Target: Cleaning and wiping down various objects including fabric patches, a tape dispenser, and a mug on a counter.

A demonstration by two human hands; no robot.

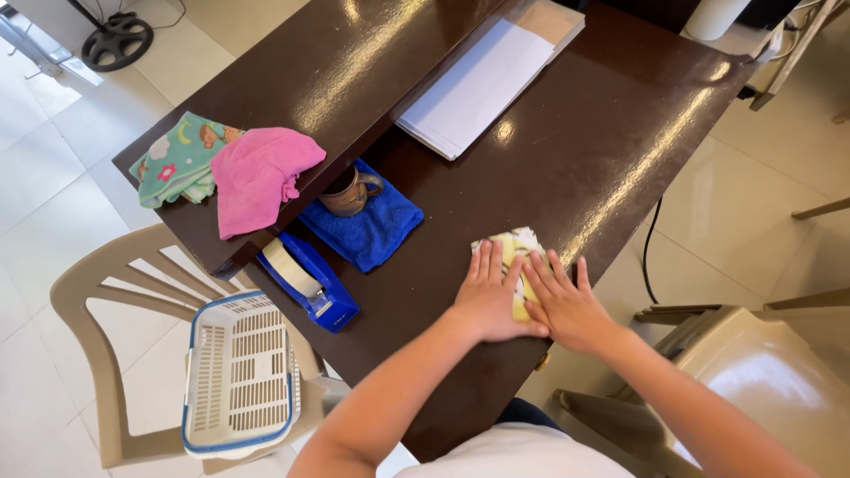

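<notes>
Yellow folded cloth (pixel 515 257) lies under both hands (pixel 531 299), fingers spread, palms pressing flat.

**Hand and Arm Position**

Both bare forearms extend forward from the bottom edge of the view and converge toward each other. The left hand (pixel 490 301) lies palm down, flat, fingers straight and held close together, pointing away from the body. The right hand (pixel 567 305) lies palm down directly beside it, fingers slightly spread and angled toward the upper left. The inner edges of the two hands touch. Both wrists are straight, in line with the forearms.
</notes>
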